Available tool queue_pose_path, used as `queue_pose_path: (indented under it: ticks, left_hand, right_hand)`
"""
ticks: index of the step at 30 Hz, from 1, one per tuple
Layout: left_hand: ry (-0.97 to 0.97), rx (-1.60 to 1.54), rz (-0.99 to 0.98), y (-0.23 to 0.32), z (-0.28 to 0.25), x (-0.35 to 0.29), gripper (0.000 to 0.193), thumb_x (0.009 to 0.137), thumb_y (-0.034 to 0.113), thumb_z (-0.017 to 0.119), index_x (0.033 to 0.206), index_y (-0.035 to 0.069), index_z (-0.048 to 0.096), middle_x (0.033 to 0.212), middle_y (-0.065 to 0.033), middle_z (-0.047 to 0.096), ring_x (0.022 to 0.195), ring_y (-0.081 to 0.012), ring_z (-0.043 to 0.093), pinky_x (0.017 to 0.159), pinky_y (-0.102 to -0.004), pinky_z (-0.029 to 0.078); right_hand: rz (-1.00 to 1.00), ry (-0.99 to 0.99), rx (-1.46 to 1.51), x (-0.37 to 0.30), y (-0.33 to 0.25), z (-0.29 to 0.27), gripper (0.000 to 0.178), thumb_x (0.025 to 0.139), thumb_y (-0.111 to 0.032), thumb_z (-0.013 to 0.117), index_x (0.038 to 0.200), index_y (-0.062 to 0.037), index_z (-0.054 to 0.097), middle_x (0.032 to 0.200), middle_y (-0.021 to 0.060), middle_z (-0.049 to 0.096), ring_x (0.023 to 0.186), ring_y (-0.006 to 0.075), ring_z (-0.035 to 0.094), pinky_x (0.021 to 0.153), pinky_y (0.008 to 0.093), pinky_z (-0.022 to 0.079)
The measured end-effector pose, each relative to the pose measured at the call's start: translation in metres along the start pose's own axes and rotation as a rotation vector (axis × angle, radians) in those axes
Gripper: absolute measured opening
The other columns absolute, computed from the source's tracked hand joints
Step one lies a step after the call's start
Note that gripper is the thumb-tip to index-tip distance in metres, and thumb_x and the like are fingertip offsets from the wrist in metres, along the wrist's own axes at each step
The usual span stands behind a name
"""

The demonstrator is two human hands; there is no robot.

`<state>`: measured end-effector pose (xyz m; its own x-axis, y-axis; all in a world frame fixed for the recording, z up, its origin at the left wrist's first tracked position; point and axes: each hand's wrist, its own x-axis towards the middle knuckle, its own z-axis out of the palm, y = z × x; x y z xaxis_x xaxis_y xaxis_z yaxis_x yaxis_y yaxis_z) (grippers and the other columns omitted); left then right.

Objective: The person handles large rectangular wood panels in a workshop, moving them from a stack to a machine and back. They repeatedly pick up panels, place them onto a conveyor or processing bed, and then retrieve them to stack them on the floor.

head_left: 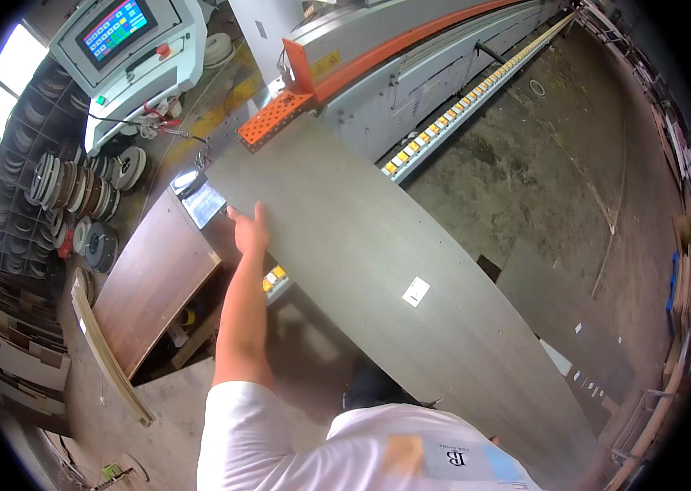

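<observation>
A long grey wood-look panel [362, 237] runs from the orange perforated plate [276, 119] on the machine down toward my body at the lower right. My left hand [252, 234] is at the panel's left edge, arm stretched forward. Its thumb lies over the edge, while its other fingers point left, apart from the thumb, beside the panel. A white label [416, 291] sticks to the panel's upper face. Near the panel's lower edge, a small spot of skin shows past my shirt; it may be my right hand, otherwise hidden.
A machine control console [125, 53] with a lit screen stands at the upper left. A brown cabinet [153, 278] carries a small shiny tray [202, 204]. Edge-band rolls [67, 184] fill a rack at left. A roller rail [460, 106] extends to the upper right. Another grey panel [558, 319] lies lower right.
</observation>
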<state>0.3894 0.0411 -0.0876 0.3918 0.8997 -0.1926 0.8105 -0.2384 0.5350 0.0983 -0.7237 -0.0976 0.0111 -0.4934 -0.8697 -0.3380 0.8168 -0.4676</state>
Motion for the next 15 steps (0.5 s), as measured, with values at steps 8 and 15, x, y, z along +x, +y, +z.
queue_pose_path:
  ticks: [8,15]
  left_hand:
    - [0.004,-0.030,0.017,0.016,0.010,0.008,0.102,0.094,0.065,0.053,0.161,0.002,0.009,0.127,-0.0278,0.065,0.119,-0.0418,0.063,0.102,-0.0477,0.048]
    - [-0.004,-0.093,0.026,0.038,0.032,0.012,0.102,0.094,0.061,0.055,0.161,0.001,0.007,0.129,-0.0280,0.064,0.121,-0.0424,0.062,0.103,-0.0473,0.046]
  right_hand:
    - [0.034,0.021,-0.010,-0.010,-0.002,0.021,0.068,0.093,-0.075,0.045,0.133,-0.0215,0.054,0.125,-0.0039,0.060,0.105,0.0196,0.056,0.077,0.0354,0.046]
    - [0.055,0.024,-0.007,-0.016,-0.006,0.030,0.069,0.092,-0.078,0.046,0.133,-0.0225,0.054,0.123,-0.0053,0.061,0.103,0.0189,0.056,0.074,0.0348,0.046]
